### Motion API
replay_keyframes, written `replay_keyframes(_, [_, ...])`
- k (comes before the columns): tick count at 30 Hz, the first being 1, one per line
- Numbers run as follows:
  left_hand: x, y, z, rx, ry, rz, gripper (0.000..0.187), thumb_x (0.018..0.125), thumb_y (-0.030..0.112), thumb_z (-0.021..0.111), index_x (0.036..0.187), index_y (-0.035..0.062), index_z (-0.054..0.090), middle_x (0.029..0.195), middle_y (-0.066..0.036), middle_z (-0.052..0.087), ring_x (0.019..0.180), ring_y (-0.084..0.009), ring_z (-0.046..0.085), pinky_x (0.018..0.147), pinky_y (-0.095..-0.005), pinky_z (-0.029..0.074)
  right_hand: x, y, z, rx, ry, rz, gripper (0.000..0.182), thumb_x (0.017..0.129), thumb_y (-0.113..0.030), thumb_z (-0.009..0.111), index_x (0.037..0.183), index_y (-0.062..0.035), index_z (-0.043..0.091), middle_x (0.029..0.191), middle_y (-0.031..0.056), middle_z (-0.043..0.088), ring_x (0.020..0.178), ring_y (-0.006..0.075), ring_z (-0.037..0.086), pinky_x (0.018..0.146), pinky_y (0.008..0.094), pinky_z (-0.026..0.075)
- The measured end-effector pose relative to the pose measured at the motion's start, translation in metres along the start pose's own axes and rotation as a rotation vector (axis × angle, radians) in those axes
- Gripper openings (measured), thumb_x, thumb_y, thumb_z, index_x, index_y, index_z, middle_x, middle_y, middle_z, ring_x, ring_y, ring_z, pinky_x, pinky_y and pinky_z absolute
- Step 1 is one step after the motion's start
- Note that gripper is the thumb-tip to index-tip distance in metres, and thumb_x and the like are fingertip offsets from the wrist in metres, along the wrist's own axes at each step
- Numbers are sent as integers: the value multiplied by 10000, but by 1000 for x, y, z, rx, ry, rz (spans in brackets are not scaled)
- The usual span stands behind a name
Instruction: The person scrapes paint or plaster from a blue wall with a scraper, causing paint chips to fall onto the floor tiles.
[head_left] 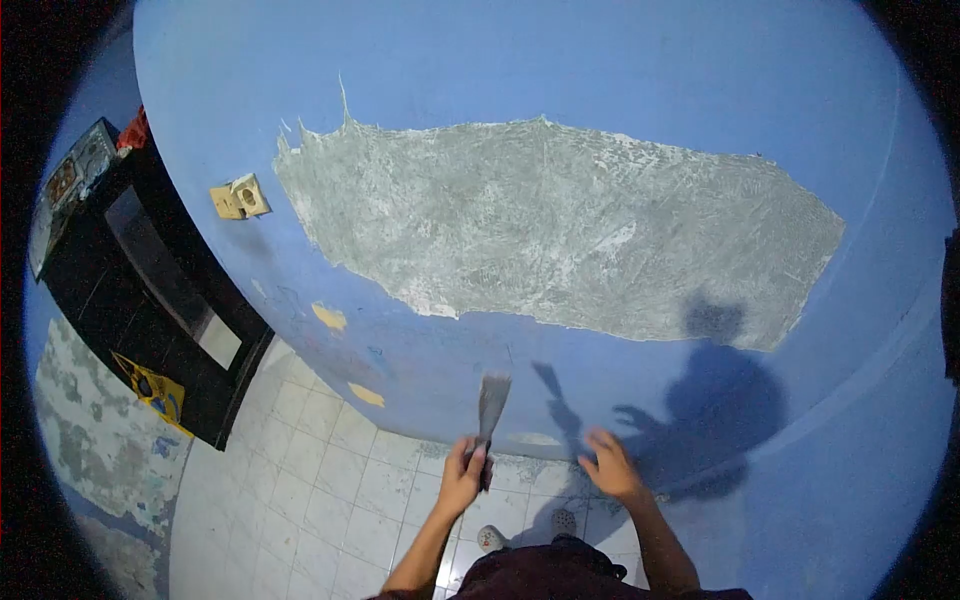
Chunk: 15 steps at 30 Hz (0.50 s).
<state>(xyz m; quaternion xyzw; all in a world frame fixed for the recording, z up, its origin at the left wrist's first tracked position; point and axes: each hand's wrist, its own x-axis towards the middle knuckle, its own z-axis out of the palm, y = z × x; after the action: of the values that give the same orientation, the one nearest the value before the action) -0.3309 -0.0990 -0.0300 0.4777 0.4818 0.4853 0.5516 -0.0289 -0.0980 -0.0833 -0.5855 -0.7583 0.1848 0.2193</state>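
Observation:
My left hand (466, 474) is closed round the dark handle of a paint scraper (492, 404), its broad flat blade pointing up toward the wall. Empty and with its fingers apart, my right hand (612, 466) is held out on the right, in front of the lower wall. Before both hands stands a blue painted wall (560, 60). A large ragged patch of bare grey plaster (540, 230) shows in it, with peeled, whitish paint edges.
A yellowed socket plate (240, 197) sits on the wall at left. Further left is a dark cabinet (120, 290) with a yellow bag (152, 392) hanging from it. White floor tiles (320, 465) lie below, around my shoes (491, 538). My shadow (715, 400) falls on the wall.

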Motion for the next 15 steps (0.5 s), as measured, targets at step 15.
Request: replay_keyframes(15, [107,247,87,-36,-140,563,500,1018,128,441,1508,149,338,715,-15,512,449,-61,433,359,-224,344,207,-201,-235,-639,961,-657,520,810,-104,623,1306,-2,504,1317,155,528,1259,295,489,1087,439,373])
